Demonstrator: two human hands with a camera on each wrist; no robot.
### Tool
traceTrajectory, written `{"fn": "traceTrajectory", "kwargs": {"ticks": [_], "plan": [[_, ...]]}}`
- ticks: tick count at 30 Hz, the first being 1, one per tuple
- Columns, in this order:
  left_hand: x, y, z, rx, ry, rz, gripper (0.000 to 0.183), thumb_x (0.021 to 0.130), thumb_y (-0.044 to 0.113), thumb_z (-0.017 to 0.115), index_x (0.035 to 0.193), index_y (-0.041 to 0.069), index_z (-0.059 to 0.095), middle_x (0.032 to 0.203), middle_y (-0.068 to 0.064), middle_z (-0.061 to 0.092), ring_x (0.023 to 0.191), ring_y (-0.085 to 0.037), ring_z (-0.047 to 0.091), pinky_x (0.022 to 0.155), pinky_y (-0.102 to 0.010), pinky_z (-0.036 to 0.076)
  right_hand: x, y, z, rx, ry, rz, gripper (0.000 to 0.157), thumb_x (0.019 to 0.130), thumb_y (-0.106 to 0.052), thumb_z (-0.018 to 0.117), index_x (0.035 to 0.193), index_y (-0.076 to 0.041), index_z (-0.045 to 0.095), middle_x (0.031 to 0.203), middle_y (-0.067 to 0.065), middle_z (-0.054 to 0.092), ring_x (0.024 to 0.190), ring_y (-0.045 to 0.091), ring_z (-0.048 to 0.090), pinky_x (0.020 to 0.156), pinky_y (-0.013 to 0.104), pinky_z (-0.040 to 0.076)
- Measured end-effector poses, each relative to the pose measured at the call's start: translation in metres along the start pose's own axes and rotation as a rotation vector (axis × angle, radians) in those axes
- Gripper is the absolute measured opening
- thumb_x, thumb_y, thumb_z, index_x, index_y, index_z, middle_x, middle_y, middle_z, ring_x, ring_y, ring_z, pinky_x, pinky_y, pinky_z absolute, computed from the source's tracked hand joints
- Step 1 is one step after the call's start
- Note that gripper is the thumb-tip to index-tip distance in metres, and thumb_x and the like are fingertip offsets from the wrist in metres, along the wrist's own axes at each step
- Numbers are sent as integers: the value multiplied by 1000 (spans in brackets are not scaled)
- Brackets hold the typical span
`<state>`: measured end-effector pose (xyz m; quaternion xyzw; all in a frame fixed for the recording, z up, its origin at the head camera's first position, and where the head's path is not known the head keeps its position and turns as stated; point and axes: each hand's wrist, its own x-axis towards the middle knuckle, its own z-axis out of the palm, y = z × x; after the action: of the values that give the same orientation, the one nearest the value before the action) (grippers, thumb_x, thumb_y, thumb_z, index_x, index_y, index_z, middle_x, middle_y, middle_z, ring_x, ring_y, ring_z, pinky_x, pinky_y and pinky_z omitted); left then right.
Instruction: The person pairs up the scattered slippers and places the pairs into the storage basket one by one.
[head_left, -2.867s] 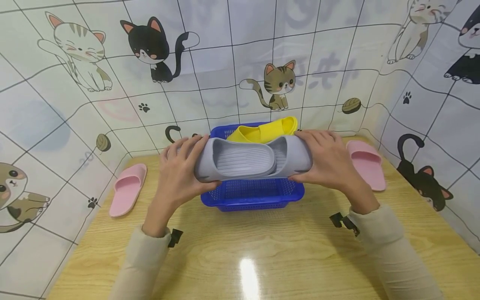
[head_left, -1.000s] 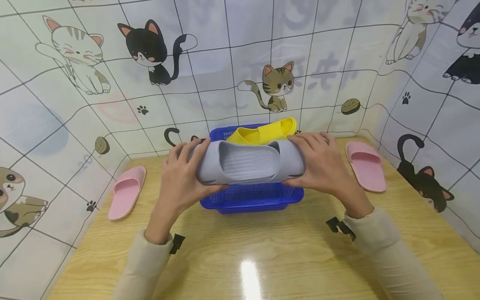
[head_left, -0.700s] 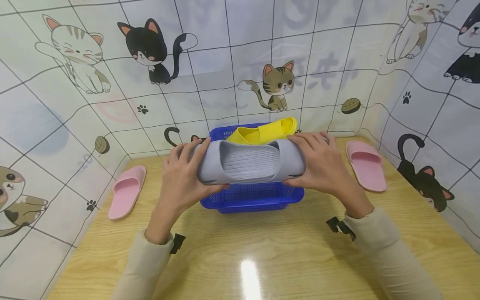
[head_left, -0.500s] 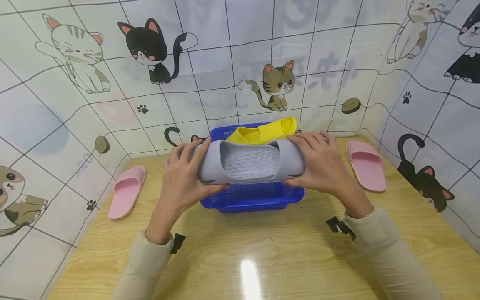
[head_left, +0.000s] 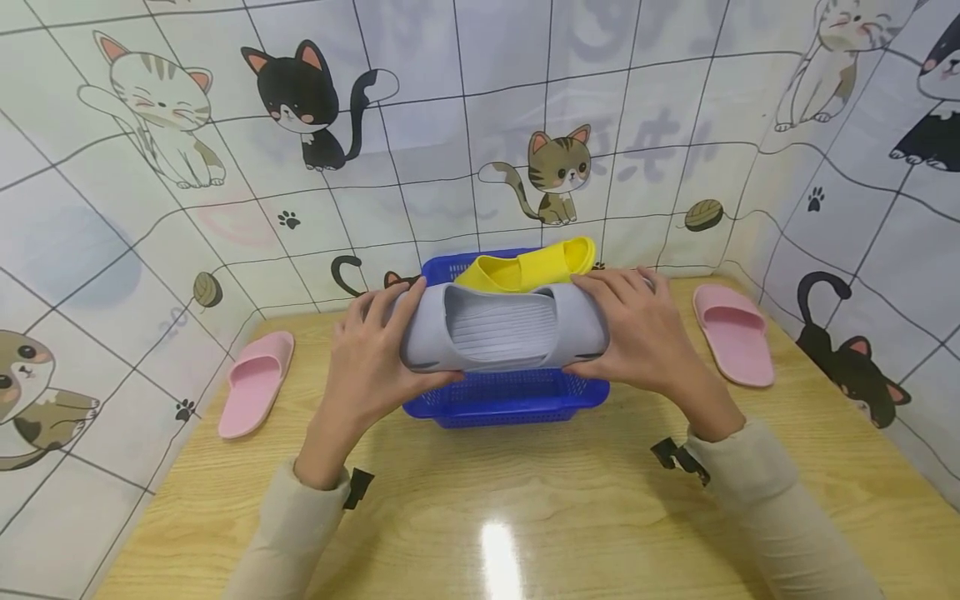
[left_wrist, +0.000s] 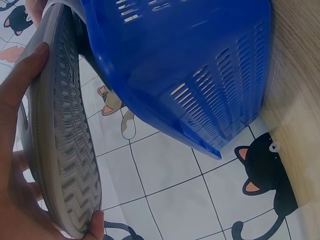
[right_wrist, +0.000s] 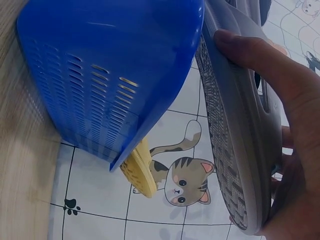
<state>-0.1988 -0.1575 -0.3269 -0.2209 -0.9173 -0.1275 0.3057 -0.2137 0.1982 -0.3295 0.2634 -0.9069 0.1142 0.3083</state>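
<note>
A pair of grey slippers [head_left: 501, 327], slotted one into the other with a toe at each end, is held level above the front part of a blue plastic basket [head_left: 506, 412]. My left hand [head_left: 371, 346] grips the left toe, thumb below and fingers over the top. At the opposite end my right hand [head_left: 643, 333] holds the other toe in the same way. Both wrist views show the patterned grey sole [left_wrist: 75, 145] beside the basket wall. Yellow footwear [head_left: 536, 267], a slipper, leans in the back of the basket, its lower part hidden behind the grey pair.
One pink slipper [head_left: 257, 383] lies on the wooden table [head_left: 420, 517] at the left, and another pink slipper [head_left: 733, 333] at the right. A cat-patterned wall covering [head_left: 435, 125] encloses the back and sides.
Since the earliest frame the two grey slippers have been pushed further into each other, and my hands have come closer together. Over the last second they have barely moved.
</note>
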Motion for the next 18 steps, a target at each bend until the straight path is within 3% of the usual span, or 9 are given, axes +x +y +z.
{"fn": "traceTrajectory", "kwargs": {"ticks": [18], "plan": [[-1,4,5,12,0,15,127,55,77,87,161,28,38,153,-9,52,137,-44,45,92,-66,47,0,-6,6,-1,0,-12,114,47,-64,94,141,-11,57,135,15,63,126,37,54,111,69,31]]}}
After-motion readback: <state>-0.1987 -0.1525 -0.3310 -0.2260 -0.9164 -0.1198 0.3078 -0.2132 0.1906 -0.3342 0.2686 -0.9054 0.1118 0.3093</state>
